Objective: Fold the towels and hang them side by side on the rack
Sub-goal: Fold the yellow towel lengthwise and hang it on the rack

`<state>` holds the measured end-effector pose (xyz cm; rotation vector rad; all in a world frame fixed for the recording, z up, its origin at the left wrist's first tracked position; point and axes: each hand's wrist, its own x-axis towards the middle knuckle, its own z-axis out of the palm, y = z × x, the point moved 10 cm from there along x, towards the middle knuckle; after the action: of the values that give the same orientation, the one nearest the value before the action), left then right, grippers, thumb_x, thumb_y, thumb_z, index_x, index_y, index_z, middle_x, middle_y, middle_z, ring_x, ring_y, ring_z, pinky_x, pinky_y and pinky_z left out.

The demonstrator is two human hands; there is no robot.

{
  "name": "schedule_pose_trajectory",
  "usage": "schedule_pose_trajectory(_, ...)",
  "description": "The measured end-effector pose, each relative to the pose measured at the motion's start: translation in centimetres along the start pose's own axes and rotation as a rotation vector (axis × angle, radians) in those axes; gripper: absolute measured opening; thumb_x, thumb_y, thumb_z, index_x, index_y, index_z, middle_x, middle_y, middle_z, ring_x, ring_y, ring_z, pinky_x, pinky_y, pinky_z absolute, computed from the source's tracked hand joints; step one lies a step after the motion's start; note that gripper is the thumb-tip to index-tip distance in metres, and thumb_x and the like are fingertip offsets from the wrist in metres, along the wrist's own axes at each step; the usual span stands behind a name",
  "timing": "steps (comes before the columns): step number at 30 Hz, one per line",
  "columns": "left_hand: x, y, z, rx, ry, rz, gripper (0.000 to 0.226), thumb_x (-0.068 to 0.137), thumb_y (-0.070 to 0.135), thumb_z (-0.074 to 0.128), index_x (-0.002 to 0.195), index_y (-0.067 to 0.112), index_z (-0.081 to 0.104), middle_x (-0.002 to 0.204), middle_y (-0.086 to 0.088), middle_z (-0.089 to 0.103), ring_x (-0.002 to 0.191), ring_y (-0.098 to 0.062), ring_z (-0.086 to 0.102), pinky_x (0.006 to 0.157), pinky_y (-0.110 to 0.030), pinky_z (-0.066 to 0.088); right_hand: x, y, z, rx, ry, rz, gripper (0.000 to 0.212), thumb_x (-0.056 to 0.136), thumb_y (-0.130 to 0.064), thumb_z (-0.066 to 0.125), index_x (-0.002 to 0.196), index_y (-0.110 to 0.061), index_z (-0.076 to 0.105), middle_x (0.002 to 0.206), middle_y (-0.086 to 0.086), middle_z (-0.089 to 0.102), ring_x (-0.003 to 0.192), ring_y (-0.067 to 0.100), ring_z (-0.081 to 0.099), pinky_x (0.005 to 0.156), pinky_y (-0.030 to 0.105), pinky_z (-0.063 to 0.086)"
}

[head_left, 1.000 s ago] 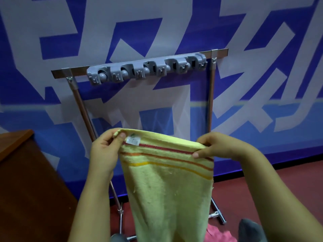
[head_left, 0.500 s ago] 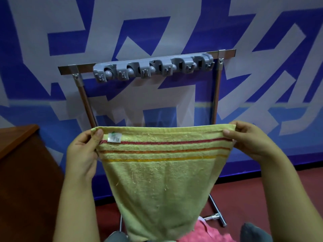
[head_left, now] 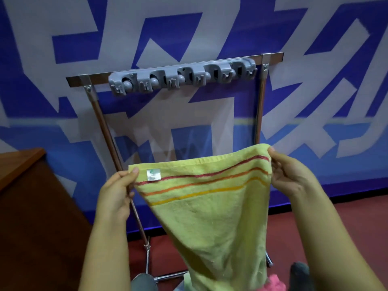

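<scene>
A yellow towel (head_left: 212, 211) with red, orange and yellow stripes and a small white label hangs in front of me, spread by its top edge. My left hand (head_left: 117, 194) pinches its top left corner. My right hand (head_left: 287, 175) pinches the top right corner, held a little higher, so the edge slants. Behind the towel stands the metal rack (head_left: 94, 78), its top bar carrying a grey clip holder (head_left: 182, 77) with nothing hanging on it. A pink towel (head_left: 275, 283) shows at the bottom edge, partly hidden by the yellow one.
A brown wooden table (head_left: 23, 198) stands at the left. The rack is backed by a blue and white wall banner (head_left: 210, 28). Red floor (head_left: 340, 227) lies on the right, and grey-socked feet (head_left: 300, 274) show near the rack's base.
My hands drew apart and spread the towel's top edge wide. Since then my right hand has risen, tilting the edge, and the towel has shifted to the right.
</scene>
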<state>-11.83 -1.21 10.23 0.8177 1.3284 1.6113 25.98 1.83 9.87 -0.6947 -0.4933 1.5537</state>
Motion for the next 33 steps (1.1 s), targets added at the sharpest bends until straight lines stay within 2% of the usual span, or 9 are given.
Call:
schedule_pose_trajectory(1,-0.5,0.1,0.8,0.011,-0.021,0.011,0.021,0.086,0.011,0.061,0.067,0.016,0.053,0.047,0.009,0.057,0.050,-0.005,0.046,0.050,-0.017,0.034,-0.1,0.3,0.2,-0.018,0.030,-0.018,0.013,0.087,-0.011,0.061,0.076,-0.007,0.056,0.048,0.000,0.063,0.044,0.007,0.062,0.048,0.019,0.054)
schedule_pose_trajectory(2,-1.0,0.2,1.7,0.009,-0.047,0.021,0.020,0.086,0.010,0.062,0.068,0.014,0.054,0.048,0.007,0.059,0.049,-0.005,0.049,0.048,-0.016,0.039,-0.2,0.6,0.7,-0.063,0.037,-0.025,0.020,0.094,-0.011,0.051,0.075,-0.007,0.055,0.046,-0.001,0.061,0.042,0.007,0.060,0.045,0.017,0.052)
schedule_pose_trajectory(4,-2.2,0.7,3.7,-0.013,-0.102,0.030,0.017,0.087,0.007,0.061,0.071,0.011,0.056,0.051,0.004,0.062,0.048,-0.006,0.055,0.048,-0.015,0.047,-0.5,1.1,1.9,-0.185,0.013,-0.061,0.025,0.095,-0.009,0.047,0.071,-0.007,0.054,0.046,-0.001,0.055,0.042,0.009,0.053,0.041,0.017,0.048)
schedule_pose_trajectory(7,-4.3,1.5,7.0,-0.001,-0.186,0.044,0.013,0.088,0.007,0.059,0.076,0.005,0.059,0.055,-0.001,0.064,0.048,-0.006,0.059,0.048,-0.016,0.049,-1.6,1.7,4.3,-0.337,-0.037,-0.127,0.026,0.095,-0.006,0.046,0.071,-0.005,0.056,0.043,-0.003,0.053,0.039,0.005,0.049,0.039,0.015,0.043)
schedule_pose_trajectory(12,-7.5,2.2,11.0,0.089,-0.289,0.098,0.009,0.087,0.007,0.061,0.081,0.001,0.064,0.068,-0.013,0.063,0.059,-0.015,0.060,0.054,-0.019,0.053,-3.5,3.0,7.8,-0.596,-0.097,-0.224,0.020,0.092,-0.014,0.056,0.074,-0.013,0.064,0.067,0.006,0.058,0.064,0.014,0.056,0.055,0.022,0.052)
schedule_pose_trajectory(19,-9.6,3.6,12.1,0.234,-0.312,0.210,0.006,0.084,0.008,0.066,0.084,0.002,0.068,0.061,-0.005,0.067,0.057,-0.011,0.063,0.058,-0.020,0.056,-5.9,3.2,10.1,-0.781,-0.128,-0.333,0.012,0.089,-0.019,0.061,0.083,-0.015,0.070,0.075,0.006,0.070,0.073,0.017,0.067,0.073,0.039,0.057)
schedule_pose_trajectory(24,-10.2,4.1,11.8,0.317,-0.287,0.253,0.006,0.084,0.011,0.067,0.086,0.007,0.071,0.068,-0.007,0.071,0.061,-0.011,0.067,0.064,-0.024,0.058,-7.3,3.2,11.4,-0.887,-0.170,-0.379,0.012,0.088,-0.020,0.061,0.086,-0.014,0.071,0.070,-0.001,0.071,0.067,0.007,0.068,0.068,0.028,0.058)
schedule_pose_trajectory(29,-11.0,5.1,11.7,0.383,-0.271,0.314,0.008,0.086,0.012,0.064,0.087,0.010,0.072,0.069,-0.003,0.071,0.064,-0.008,0.069,0.062,-0.019,0.056,-8.0,2.7,12.1,-0.979,-0.157,-0.431,0.012,0.088,-0.024,0.060,0.087,-0.019,0.071,0.073,-0.001,0.072,0.073,0.012,0.070,0.075,0.038,0.059)
schedule_pose_trajectory(33,-11.7,5.7,12.0,0.429,-0.274,0.376,0.011,0.087,0.009,0.062,0.085,0.012,0.072,0.069,0.001,0.071,0.064,-0.003,0.068,0.060,-0.015,0.054,-8.5,2.5,12.5,-1.010,-0.152,-0.484,0.012,0.089,-0.024,0.059,0.086,-0.022,0.071,0.072,-0.004,0.071,0.072,0.006,0.068,0.074,0.033,0.058)
